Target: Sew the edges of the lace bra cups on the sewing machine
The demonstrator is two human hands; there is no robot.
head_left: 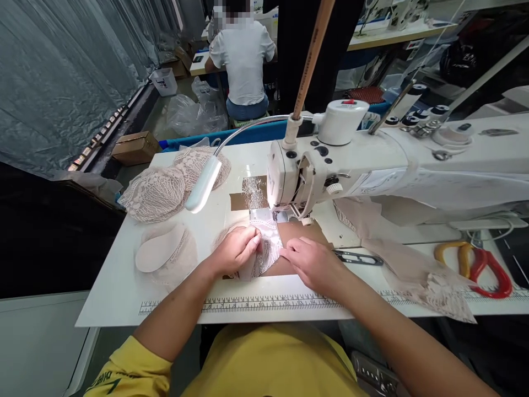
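A piece of pale lace fabric (270, 242) lies under the needle area of a white sewing machine (285, 176), lit by its lamp. My left hand (237, 248) pinches the lace at its left side, thumb against the curled fingers. At the right edge of the same lace, my right hand (312, 262) presses thumb and index finger together on the fabric. More beige lace shows beside and partly beneath my left hand. Brown tape or card (303, 234) covers the machine bed around the lace.
Lace cups (155, 193) are piled at the table's back left, with another beige cup (161, 253) nearer. A lamp head (204, 184) hangs over the left side. Thread snips (357, 257), beige lace pieces (413, 264) and red-and-yellow-handled scissors (491, 273) lie right. A co-worker (246, 63) sits beyond.
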